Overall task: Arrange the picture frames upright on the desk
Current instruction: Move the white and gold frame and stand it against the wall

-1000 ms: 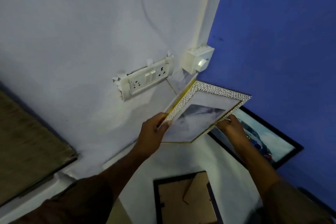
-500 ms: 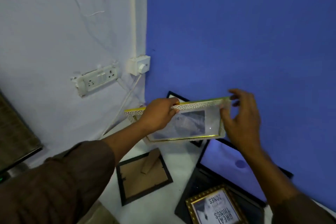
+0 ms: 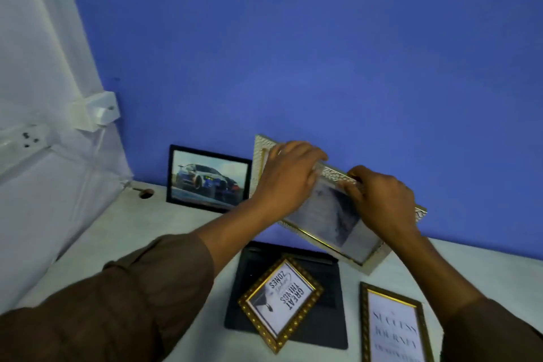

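A white textured frame with a gold inner edge holds a grey picture and is tilted near the blue wall, its lower right end low over the white desk. My left hand grips its upper left part. My right hand grips its top edge further right. A black frame with a car picture stands upright against the wall to the left. Two gold frames lie flat: one with "GREAT THINGS" text and one with "SUCCESS" text.
A flat black frame back lies under the small gold frame. A white socket strip and a white plug box are on the white left wall. A small hole is in the desk's back left corner.
The view has swung right and down. Both hands have carried the white frame rightwards to the blue wall, past the car frame, and tilted it more upright. My right hand has closed on its top edge.
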The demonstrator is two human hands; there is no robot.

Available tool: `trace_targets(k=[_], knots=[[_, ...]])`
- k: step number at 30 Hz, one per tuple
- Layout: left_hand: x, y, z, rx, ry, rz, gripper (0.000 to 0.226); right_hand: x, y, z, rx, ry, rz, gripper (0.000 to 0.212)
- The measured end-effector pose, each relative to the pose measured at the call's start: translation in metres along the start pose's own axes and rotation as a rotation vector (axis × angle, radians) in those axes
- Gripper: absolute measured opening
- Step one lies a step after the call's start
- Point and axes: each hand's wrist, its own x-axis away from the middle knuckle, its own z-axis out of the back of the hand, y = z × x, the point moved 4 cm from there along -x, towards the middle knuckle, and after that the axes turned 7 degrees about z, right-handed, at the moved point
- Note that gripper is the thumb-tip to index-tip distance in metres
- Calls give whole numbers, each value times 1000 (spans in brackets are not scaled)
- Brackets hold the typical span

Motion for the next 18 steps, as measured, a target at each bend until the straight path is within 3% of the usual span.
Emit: trace_targets(k=[3, 6, 10, 14, 18], knots=[[27, 8, -43, 136, -53, 158, 28, 26, 54, 9, -55, 36, -218, 28], [53, 6, -108, 377, -324, 438, 30, 48, 108, 20, -133, 123, -391, 33], [62, 32, -180, 630, -699, 839, 53, 73, 174, 36, -260, 247, -535, 35], [35, 70, -240, 842, -733, 888, 55, 87, 245, 39, -531, 339, -627, 33], [-4, 109, -290, 994, -635, 910, 37, 92, 314, 25, -816, 370, -658, 25]])
